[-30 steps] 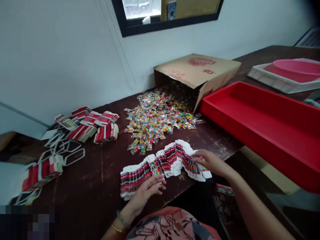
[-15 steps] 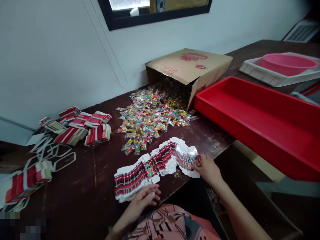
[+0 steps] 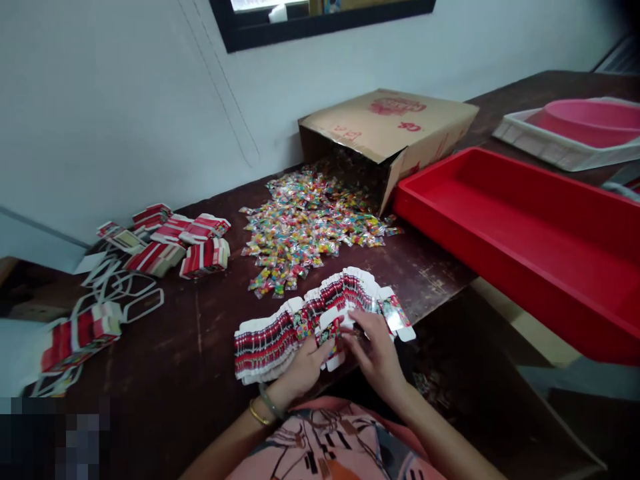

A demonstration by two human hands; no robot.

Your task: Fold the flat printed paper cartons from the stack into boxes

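Both hands meet at the near table edge over a fanned row of flat red-and-white carton blanks [image 3: 280, 333]. Left hand [image 3: 300, 370] and right hand [image 3: 375, 350] together pinch one carton blank [image 3: 331, 337] lifted slightly off the row's middle. Heap of small colourful candy packets [image 3: 310, 230] sits just behind, spilling from a tipped cardboard box [image 3: 390, 127]. Empty-looking red tray [image 3: 525, 227] to the right; banded carton bundles [image 3: 185, 243] well left on the dark wooden table [image 3: 200, 373].

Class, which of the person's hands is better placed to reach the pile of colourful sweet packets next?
Right, probably: the right hand lies nearer the pile of colourful sweet packets, while the left hand grips a red-and-white flat card carton.
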